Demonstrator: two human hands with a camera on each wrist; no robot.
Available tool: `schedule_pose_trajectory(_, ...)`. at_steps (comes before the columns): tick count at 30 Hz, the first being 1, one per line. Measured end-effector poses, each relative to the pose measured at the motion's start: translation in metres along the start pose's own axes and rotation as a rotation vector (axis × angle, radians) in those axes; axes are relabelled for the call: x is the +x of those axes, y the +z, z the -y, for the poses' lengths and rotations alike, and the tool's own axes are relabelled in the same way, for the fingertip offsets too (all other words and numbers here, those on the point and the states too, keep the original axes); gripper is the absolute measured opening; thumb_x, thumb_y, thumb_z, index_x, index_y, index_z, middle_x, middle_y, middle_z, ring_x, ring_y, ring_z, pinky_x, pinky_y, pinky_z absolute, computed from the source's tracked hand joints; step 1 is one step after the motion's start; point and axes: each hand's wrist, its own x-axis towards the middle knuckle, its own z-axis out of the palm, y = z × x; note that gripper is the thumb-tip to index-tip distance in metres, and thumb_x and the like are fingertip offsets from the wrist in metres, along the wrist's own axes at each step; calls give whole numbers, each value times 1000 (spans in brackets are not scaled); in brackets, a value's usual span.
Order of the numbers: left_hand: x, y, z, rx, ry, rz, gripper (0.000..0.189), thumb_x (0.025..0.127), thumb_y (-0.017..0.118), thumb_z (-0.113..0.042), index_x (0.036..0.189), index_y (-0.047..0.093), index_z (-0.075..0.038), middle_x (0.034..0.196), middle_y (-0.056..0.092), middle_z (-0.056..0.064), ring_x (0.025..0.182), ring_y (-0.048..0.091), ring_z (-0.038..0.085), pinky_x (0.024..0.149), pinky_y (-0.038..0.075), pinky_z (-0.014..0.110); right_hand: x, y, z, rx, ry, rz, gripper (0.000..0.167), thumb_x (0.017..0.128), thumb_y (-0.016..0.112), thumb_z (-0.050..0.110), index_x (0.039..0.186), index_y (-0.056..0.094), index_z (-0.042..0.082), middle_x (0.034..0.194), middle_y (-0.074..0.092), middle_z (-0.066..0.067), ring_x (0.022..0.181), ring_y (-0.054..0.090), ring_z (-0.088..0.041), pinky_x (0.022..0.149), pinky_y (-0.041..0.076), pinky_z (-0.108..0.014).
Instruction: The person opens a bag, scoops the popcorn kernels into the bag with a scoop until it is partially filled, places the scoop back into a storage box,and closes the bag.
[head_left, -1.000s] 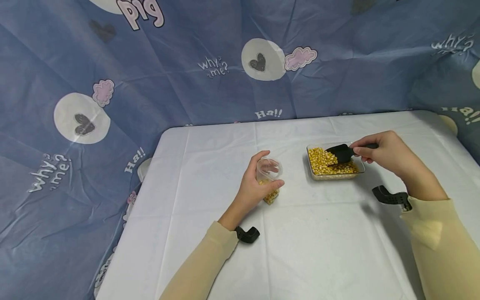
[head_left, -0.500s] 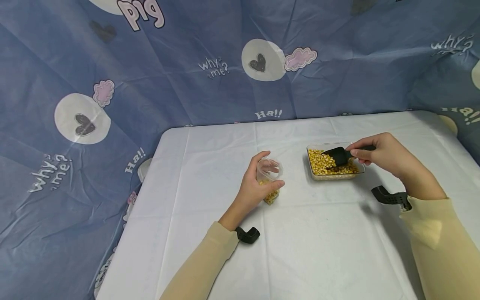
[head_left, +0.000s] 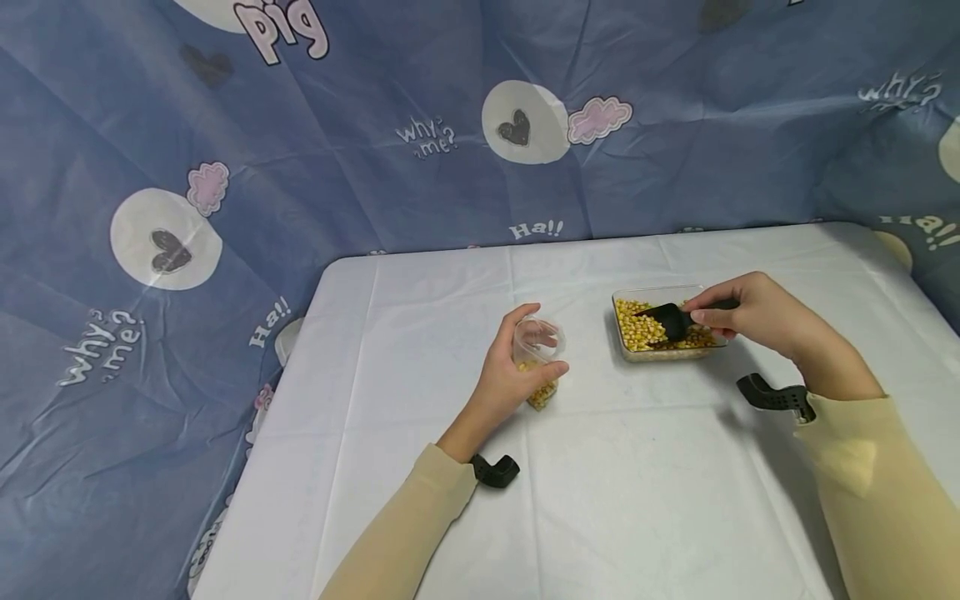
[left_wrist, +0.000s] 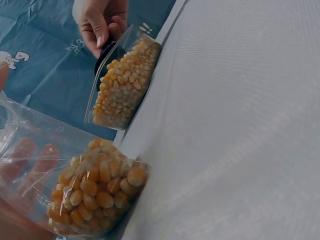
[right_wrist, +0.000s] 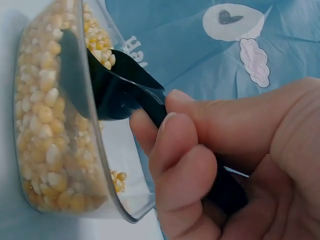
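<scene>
My left hand point(head_left: 504, 373) curves round a clear plastic bag point(head_left: 542, 393), thumb on the near side and fingers on the far side. The bag's mouth is held wide, and corn kernels point(left_wrist: 95, 192) fill its bottom. On the right, my right hand point(head_left: 768, 312) grips the handle of a black scoop point(head_left: 677, 322). The scoop's blade is pushed into the corn inside a clear rectangular container point(head_left: 667, 355). Through the container wall point(right_wrist: 55, 125), the right wrist view shows part of the blade among kernels.
Both the bag and the container stand on a table with a white cloth point(head_left: 420, 333). Behind rises a blue printed curtain point(head_left: 420, 192). Black wrist mounts point(head_left: 495, 472) stick out from both sleeves.
My right hand has moved left and slightly toward me, sliding the scoop further left through the corn. The left hand and the bag have stayed put.
</scene>
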Motion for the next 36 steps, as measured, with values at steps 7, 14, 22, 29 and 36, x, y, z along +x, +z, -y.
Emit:
schedule_pose_trajectory(7,0,1,1,-5,-1,-1,81,86,83,-20,150,36,-36,125,61,-3,113,63,17,108,40,41,5,4,-4,38,6,32,33,99,67,17,125,68,-3,96,69,-12,66,55,-21,64,49,-38)
schedule_pose_trajectory(14,1,2,1,-11,9,5,82,86,83,-20,151,36,-36,125,61,-2,113,62,18,107,41,41,1,0,-4,51,10,21,35,100,65,19,127,67,-3,93,71,-13,72,61,-24,66,52,-38)
schedule_pose_trajectory(22,0,1,3,-15,13,4,82,86,83,-15,151,36,-32,126,61,4,113,62,21,106,42,40,2,-8,-16,168,48,37,41,100,65,19,132,62,-6,90,65,-3,72,56,-18,63,48,-34)
schedule_pose_trajectory(29,-1,1,3,-19,-1,-1,81,86,82,-15,151,36,-29,127,61,6,114,62,24,106,42,43,2,-12,-22,285,60,56,39,101,65,22,131,62,-4,84,64,-1,70,57,-16,61,48,-34)
schedule_pose_trajectory(36,-1,1,4,-4,-4,2,83,85,83,-19,151,35,-35,126,61,1,113,62,18,105,43,40,1,-13,-24,325,50,49,37,101,65,22,129,64,-2,85,65,-3,73,60,-17,63,51,-33)
